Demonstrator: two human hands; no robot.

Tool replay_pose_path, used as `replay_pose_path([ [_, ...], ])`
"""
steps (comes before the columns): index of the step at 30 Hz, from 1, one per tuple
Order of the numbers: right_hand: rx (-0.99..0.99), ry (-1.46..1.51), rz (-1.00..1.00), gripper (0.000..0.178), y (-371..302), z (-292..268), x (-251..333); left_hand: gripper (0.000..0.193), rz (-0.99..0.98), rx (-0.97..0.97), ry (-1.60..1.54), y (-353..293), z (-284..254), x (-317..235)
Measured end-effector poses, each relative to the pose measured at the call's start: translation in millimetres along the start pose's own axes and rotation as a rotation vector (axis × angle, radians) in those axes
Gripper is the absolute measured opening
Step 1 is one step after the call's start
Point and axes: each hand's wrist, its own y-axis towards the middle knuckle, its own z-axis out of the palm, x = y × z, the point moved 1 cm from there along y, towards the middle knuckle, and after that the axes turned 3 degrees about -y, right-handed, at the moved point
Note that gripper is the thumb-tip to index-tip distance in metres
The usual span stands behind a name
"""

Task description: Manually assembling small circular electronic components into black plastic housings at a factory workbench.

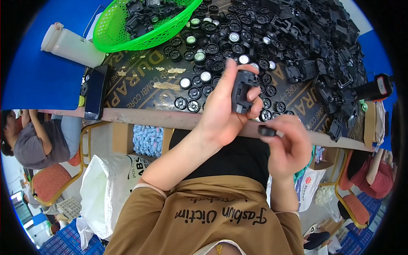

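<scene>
My left hand [227, 102] is closed around a black plastic toy car chassis [243, 91], held upright over the table's front edge. Just to its right, my right hand [290, 142] pinches a small black toy wheel [267, 131] between thumb and fingers, apart from the chassis. Beyond my hands lie many loose black wheels [194, 93], some with silver or pale centres. A large heap of similar black chassis parts [293, 34] covers the right side of the table.
A green plastic basket [146, 44] of black parts stands at the back left. Near it are a white bottle [72, 44] and a dark phone [97, 91]. Below the table sit a carton of blue pieces [147, 140] and a white sack [106, 187]. Other people sit at both sides.
</scene>
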Motion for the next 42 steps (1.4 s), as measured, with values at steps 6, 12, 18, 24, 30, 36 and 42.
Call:
replay_pose_path([
  [6, 0.054, -0.196, -0.203, 0.025, 0, 10, 2, 0.042, 0.009, -0.007, -0.077, -5, 3, 8],
  [12, 0.027, -0.396, -0.244, 0.027, -1, 11, 2, 0.042, -0.086, -0.046, -0.2, -10, 15, 11],
  [18, -0.043, -0.304, -0.215, 0.033, -4, 16, -4, 0.042, 0.003, -0.062, -0.134, -11, 14, 16],
  [24, -0.051, -0.366, -0.359, 0.028, -5, 15, -8, 0.045, 0.009, -0.071, -0.148, -12, 16, 16],
  [30, 0.008, -0.301, -0.408, 0.022, -7, 13, -11, 0.048, -0.021, -0.116, -0.189, -13, 18, 16],
  [36, -0.039, -0.288, -0.383, 0.02, -8, 13, -10, 0.045, 0.004, -0.045, -0.224, -13, 13, 23],
  [42, -0.163, -0.211, -0.07, 0.024, -13, 24, -5, 0.038, 0.245, 0.109, -0.09, -16, 8, 26],
])
